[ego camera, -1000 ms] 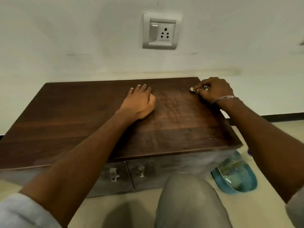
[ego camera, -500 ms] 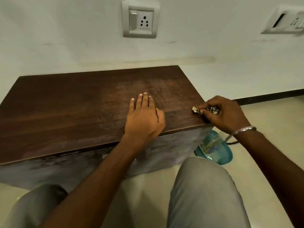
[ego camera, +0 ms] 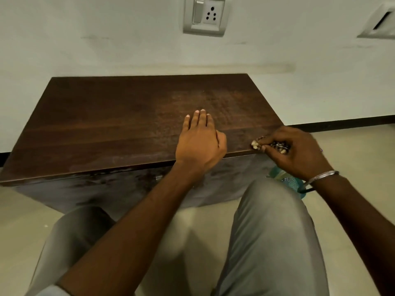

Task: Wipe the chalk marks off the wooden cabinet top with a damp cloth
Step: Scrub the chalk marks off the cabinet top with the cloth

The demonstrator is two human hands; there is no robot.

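Note:
The dark wooden cabinet top (ego camera: 119, 124) fills the middle of the view, with faint pale smears on its right half and along the front edge. My left hand (ego camera: 199, 142) lies flat on the top near the front edge, fingers together and pointing away. My right hand (ego camera: 297, 152) is closed around a small patterned cloth (ego camera: 275, 145), bunched at the cabinet's front right corner. Only a bit of cloth shows past the fingers.
A blue-green basin (ego camera: 286, 180) sits on the floor by the cabinet's right side, mostly hidden behind my right wrist. My knees (ego camera: 271, 221) are close to the cabinet front. A wall socket (ego camera: 204, 16) is above, on the wall behind.
My right hand dragged the cloth from the back right of the top down to the front right corner. My left hand slid toward the front edge. The view shifted.

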